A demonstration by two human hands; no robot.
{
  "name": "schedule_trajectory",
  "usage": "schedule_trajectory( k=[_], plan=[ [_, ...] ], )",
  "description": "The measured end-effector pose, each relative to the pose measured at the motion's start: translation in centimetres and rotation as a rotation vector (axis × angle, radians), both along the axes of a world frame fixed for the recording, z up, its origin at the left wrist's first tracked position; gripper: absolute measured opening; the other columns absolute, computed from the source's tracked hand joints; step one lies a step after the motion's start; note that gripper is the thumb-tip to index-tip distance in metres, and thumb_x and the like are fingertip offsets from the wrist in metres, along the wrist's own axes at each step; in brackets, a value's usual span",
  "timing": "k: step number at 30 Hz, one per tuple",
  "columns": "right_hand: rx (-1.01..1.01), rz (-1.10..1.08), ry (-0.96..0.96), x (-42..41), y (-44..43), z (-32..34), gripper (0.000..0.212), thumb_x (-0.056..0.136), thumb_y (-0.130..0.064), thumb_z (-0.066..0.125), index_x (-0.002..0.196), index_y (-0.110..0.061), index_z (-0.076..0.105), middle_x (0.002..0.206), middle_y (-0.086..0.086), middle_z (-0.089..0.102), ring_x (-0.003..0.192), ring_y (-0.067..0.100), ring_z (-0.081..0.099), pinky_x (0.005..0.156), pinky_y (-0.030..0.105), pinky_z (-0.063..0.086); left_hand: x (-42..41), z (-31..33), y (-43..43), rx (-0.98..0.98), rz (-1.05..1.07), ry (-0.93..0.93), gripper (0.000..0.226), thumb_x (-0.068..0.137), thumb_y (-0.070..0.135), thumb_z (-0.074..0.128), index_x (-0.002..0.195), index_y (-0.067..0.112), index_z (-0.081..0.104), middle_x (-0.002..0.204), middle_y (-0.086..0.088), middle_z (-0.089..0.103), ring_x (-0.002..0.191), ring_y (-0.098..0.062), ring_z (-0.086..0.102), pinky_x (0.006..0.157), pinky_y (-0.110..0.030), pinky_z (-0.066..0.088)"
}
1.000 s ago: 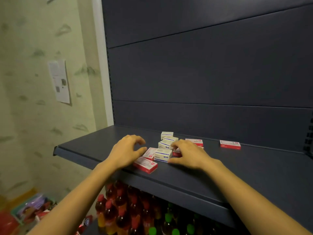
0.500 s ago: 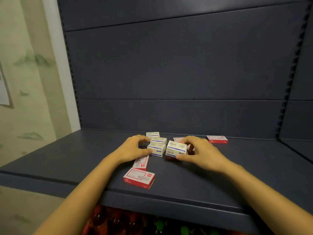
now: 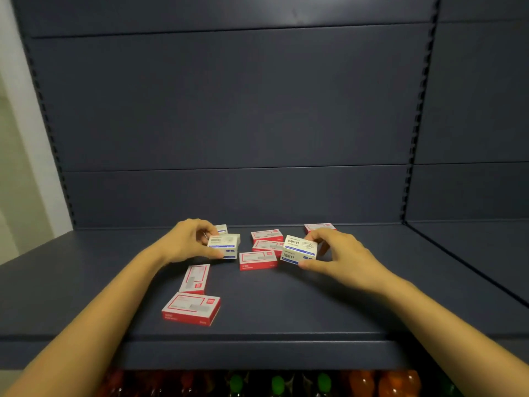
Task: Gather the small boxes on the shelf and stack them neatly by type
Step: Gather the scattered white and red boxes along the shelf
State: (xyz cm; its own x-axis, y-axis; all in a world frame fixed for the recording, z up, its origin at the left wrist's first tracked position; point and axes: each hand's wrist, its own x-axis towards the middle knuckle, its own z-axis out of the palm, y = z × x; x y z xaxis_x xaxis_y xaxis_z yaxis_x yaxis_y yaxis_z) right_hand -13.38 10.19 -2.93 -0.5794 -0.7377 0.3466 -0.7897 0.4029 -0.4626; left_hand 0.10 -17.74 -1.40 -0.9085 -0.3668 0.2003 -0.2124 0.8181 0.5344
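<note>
Small boxes of two kinds lie on a dark shelf [image 3: 315,310]. My left hand [image 3: 186,242] grips a white-and-blue box [image 3: 224,243] that seems to sit on another like it. Behind it a third white-and-blue box [image 3: 221,228] peeks out. My right hand [image 3: 340,253] holds another white-and-blue box [image 3: 299,249], tilted and lifted slightly off the shelf. Red-and-white boxes lie scattered: one near the front [image 3: 191,308], one behind it [image 3: 195,278], one in the middle [image 3: 257,259], two further back [image 3: 267,240], one at the rear [image 3: 317,226].
The shelf's dark back panel [image 3: 229,124] rises right behind the boxes. A side panel [image 3: 472,138] closes the right. Bottles with red, green and orange tops [image 3: 277,383] stand on the level below the front edge. A pale wall [image 3: 17,167] is on the left.
My right hand has carried its white-and-blue box to the right, uncovering red boxes in the middle. My left hand has taken hold of the white-and-blue box. The view has shifted right and closer.
</note>
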Motion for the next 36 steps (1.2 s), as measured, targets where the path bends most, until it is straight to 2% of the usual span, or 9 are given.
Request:
schedule_trajectory(
  k=[3,7,12,15,18,21,26,31,36],
  plan=[
    [-0.016,-0.028,0.007,-0.7,1.4,0.2,0.036,0.075,-0.05,0.068,0.104,-0.034,0.053,0.103,-0.019,0.059,0.092,0.006,0.057,0.079,0.033,0.051,0.2,1.8,1.3,-0.003,-0.026,0.076,0.035,0.064,0.024,0.082,0.092,0.02,0.061,0.097,0.002,0.065,0.083,-0.012,0.063,0.068,-0.018,0.049],
    [-0.064,-0.066,-0.007,-2.0,4.1,0.4,0.04,0.073,-0.046,0.071,0.107,-0.03,0.055,0.107,-0.015,0.061,0.094,0.008,0.058,0.083,0.036,0.052,-1.1,3.7,5.3,-0.063,-0.069,0.152,0.032,0.062,0.028,0.082,0.085,0.026,0.06,0.093,0.009,0.061,0.083,-0.01,0.062,0.065,-0.014,0.048],
    [-0.123,-0.091,-0.027,-3.8,9.7,1.2,0.037,0.072,-0.038,0.075,0.103,-0.028,0.057,0.103,-0.009,0.065,0.089,0.005,0.061,0.08,0.03,0.054,-4.5,4.6,11.7,-0.064,-0.15,0.202,0.034,0.062,0.028,0.082,0.089,0.021,0.062,0.089,0.01,0.064,0.08,-0.009,0.064,0.068,-0.017,0.053],
    [-0.146,-0.124,-0.042,-5.2,14.1,1.7,0.036,0.073,-0.034,0.076,0.103,-0.026,0.059,0.101,-0.008,0.067,0.087,0.006,0.063,0.08,0.029,0.055,-6.8,4.8,16.1,-0.041,-0.192,0.235,0.034,0.061,0.032,0.083,0.087,0.021,0.064,0.085,0.012,0.068,0.074,-0.006,0.065,0.065,-0.017,0.053],
    [-0.16,-0.165,-0.045,-6.8,19.0,2.1,0.035,0.073,-0.032,0.077,0.103,-0.026,0.06,0.101,-0.008,0.067,0.088,0.008,0.063,0.082,0.03,0.054,-9.6,4.7,20.9,-0.014,-0.231,0.26,0.036,0.058,0.031,0.085,0.087,0.018,0.067,0.086,0.005,0.071,0.072,-0.008,0.064,0.07,-0.026,0.055],
    [-0.158,-0.206,-0.027,-8.5,24.4,2.3,0.034,0.073,-0.03,0.077,0.103,-0.024,0.06,0.1,-0.007,0.067,0.087,0.009,0.063,0.082,0.029,0.054,-12.5,4.5,26.2,-0.018,-0.263,0.276,0.037,0.057,0.032,0.086,0.086,0.018,0.068,0.084,0.005,0.071,0.072,-0.008,0.062,0.074,-0.028,0.054],
    [-0.138,-0.244,0.01,-11.9,33.8,2.7,0.033,0.073,-0.027,0.077,0.103,-0.021,0.062,0.099,-0.005,0.068,0.084,0.009,0.063,0.077,0.022,0.052,-17.1,3.6,35.5,0.0,-0.303,0.279,0.037,0.058,0.032,0.085,0.088,0.017,0.068,0.084,0.008,0.071,0.075,-0.009,0.064,0.074,-0.025,0.054],
    [-0.153,-0.256,-0.024,-15.9,42.4,3.0,0.029,0.074,-0.027,0.076,0.1,-0.023,0.064,0.097,-0.008,0.068,0.086,0.01,0.064,0.076,0.023,0.051,-20.9,2.4,44.5,0.036,-0.306,0.292,0.034,0.058,0.032,0.085,0.085,0.02,0.067,0.081,0.013,0.068,0.08,-0.012,0.066,0.073,-0.024,0.054],
    [-0.18,-0.252,-0.043,-19.8,48.3,2.3,0.032,0.074,-0.024,0.077,0.102,-0.022,0.062,0.1,-0.006,0.069,0.088,0.012,0.065,0.081,0.027,0.052,-24.4,0.3,51.8,0.054,-0.305,0.322,0.034,0.06,0.031,0.085,0.086,0.015,0.07,0.085,0.006,0.07,0.078,-0.017,0.061,0.066,-0.023,0.046]
  ],
)
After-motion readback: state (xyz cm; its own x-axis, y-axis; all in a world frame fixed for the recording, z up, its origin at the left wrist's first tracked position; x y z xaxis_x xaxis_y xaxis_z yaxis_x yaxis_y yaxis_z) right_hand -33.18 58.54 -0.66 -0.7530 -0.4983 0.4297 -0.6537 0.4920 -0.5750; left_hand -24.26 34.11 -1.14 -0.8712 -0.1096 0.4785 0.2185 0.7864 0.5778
